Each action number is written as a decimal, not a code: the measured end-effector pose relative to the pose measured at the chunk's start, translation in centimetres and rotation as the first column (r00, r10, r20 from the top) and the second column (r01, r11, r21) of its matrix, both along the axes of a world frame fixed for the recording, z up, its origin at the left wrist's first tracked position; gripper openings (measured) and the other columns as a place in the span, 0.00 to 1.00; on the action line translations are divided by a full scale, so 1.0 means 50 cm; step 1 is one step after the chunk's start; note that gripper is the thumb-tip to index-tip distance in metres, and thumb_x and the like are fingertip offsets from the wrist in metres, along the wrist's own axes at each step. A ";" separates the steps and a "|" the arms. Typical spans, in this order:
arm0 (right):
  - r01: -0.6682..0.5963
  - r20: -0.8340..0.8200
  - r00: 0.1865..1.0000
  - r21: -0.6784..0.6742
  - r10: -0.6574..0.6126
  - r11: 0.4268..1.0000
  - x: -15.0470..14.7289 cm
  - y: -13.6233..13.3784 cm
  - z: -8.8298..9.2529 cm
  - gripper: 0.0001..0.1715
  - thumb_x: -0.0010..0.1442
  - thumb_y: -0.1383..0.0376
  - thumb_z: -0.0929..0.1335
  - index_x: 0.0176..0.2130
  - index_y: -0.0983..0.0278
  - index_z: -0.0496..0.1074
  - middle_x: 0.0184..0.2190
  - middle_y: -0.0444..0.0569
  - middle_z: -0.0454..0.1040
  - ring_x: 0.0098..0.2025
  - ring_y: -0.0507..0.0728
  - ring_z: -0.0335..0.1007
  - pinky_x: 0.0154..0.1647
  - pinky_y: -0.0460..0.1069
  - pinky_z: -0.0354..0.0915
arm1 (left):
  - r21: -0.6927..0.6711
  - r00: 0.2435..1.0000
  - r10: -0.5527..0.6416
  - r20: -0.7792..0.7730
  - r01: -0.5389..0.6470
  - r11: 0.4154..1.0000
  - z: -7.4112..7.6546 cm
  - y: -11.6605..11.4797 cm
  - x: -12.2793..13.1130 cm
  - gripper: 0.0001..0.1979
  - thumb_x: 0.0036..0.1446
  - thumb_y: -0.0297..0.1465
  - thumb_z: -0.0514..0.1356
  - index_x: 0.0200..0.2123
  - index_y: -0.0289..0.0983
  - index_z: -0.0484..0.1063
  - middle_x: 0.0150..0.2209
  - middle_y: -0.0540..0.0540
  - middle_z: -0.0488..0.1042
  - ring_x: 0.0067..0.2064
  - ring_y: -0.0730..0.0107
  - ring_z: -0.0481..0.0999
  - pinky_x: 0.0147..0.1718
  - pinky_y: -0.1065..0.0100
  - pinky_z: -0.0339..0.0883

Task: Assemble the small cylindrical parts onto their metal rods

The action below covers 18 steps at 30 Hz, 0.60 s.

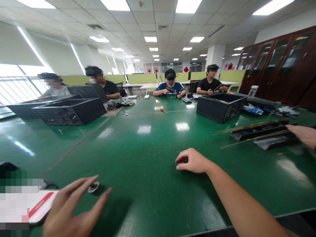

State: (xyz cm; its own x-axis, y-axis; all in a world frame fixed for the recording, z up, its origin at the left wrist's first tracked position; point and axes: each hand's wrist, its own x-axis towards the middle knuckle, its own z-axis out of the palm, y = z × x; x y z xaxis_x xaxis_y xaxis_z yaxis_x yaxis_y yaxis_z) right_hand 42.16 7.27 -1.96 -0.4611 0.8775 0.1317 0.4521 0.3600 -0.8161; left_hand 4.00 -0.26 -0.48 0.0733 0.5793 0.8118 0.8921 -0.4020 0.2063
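My left hand (71,210) hovers low over the green table (148,148) at the lower left, fingers spread apart. A small black and silver ring-shaped part (95,188) lies between its forefinger and thumb; neither finger visibly touches it. My right hand (194,161) reaches out to the middle of the table, fingers curled in a pinch on a small dark part (178,162) that rests on the surface. What that part is cannot be made out.
Another person's hand (304,135) enters at the right edge near black panels (259,131) and thin rods. Black computer cases stand at left (70,112) and right (219,107). Several people sit at the far end. A red screwdriver (163,110) lies mid-table.
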 end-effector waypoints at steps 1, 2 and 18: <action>-0.066 -0.075 0.995 -0.080 0.060 0.995 -0.001 -0.001 0.001 0.18 0.49 0.58 0.75 0.39 0.66 0.80 0.31 0.49 0.78 0.31 0.53 0.71 0.32 0.46 0.65 | -0.038 0.993 -0.107 -0.053 0.105 0.994 0.011 0.000 0.040 0.24 0.52 0.41 0.64 0.53 0.45 0.69 0.49 0.44 0.70 0.46 0.55 0.74 0.51 0.51 0.68; -0.151 -0.143 0.981 -0.160 0.128 0.975 -0.003 -0.003 0.001 0.20 0.48 0.57 0.75 0.39 0.67 0.79 0.31 0.49 0.79 0.31 0.53 0.72 0.33 0.46 0.65 | -0.113 0.968 -0.237 -0.082 0.228 0.967 0.021 0.003 0.082 0.23 0.53 0.40 0.64 0.53 0.45 0.70 0.49 0.44 0.70 0.46 0.58 0.74 0.49 0.56 0.70; -0.547 -0.495 0.801 -0.376 0.337 0.748 -0.013 -0.006 -0.013 0.27 0.43 0.55 0.78 0.40 0.69 0.80 0.34 0.52 0.80 0.34 0.55 0.76 0.40 0.48 0.69 | -0.400 0.647 -0.640 0.414 0.761 0.511 0.043 0.058 0.316 0.08 0.52 0.37 0.66 0.36 0.44 0.80 0.41 0.45 0.78 0.45 0.60 0.76 0.46 0.59 0.72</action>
State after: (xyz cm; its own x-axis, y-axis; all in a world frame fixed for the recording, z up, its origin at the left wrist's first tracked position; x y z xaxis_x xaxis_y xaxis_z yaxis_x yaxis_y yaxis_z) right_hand 41.48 6.96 -2.61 -0.8175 0.5759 0.0011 -0.0330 -0.0450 -0.9984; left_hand 19.81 2.64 1.65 0.5246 0.7149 0.4623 0.2806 -0.6579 0.6989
